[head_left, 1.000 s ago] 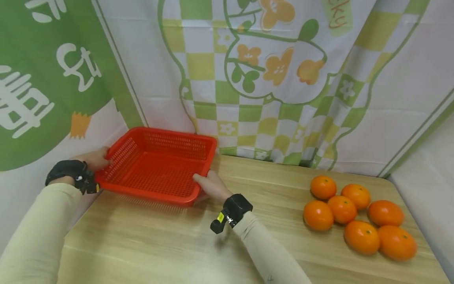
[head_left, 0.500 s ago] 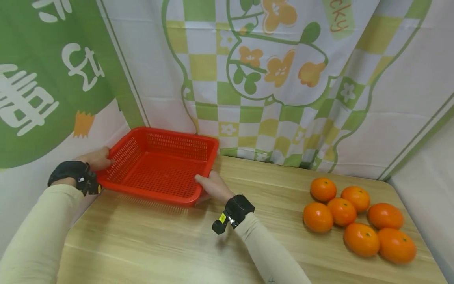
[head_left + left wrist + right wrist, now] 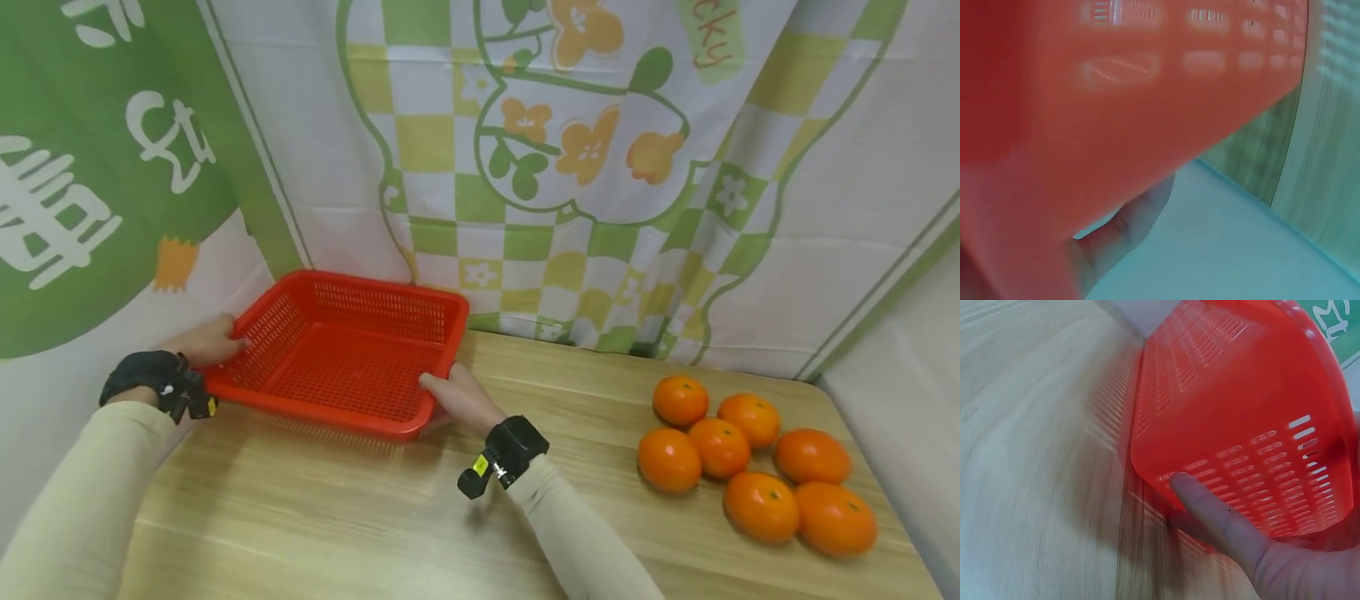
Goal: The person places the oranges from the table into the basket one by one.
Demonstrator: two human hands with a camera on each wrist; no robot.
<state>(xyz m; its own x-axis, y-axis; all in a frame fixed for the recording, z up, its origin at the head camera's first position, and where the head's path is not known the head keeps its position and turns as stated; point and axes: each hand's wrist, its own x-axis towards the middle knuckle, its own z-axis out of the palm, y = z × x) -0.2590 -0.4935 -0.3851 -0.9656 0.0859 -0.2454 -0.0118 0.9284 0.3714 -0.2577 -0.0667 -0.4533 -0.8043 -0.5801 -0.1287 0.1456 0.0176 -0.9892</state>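
Note:
A red plastic basket [image 3: 352, 367] with slotted walls stands at the back left of the table, nothing inside it. My left hand [image 3: 206, 342] grips its left rim, thumb over the edge. On the opposite side my right hand [image 3: 463, 396] holds the right rim, thumb on top and the other fingers beneath the outer wall. In the right wrist view, fingers [image 3: 1210, 512] lie against the slotted outer wall of the basket [image 3: 1229, 412]. The left wrist view shows the basket wall [image 3: 1147, 112] close up, with a finger [image 3: 1135, 222] under it.
Several oranges [image 3: 720, 447] lie grouped on the right side of the wooden table [image 3: 360, 517]. A patterned curtain [image 3: 555, 167] hangs behind the table, and a green printed cloth [image 3: 112, 167] covers the left side, close to my left hand.
The basket has shifted slightly to the right, with both hands keeping their hold on its rims. The oranges stay where they were.

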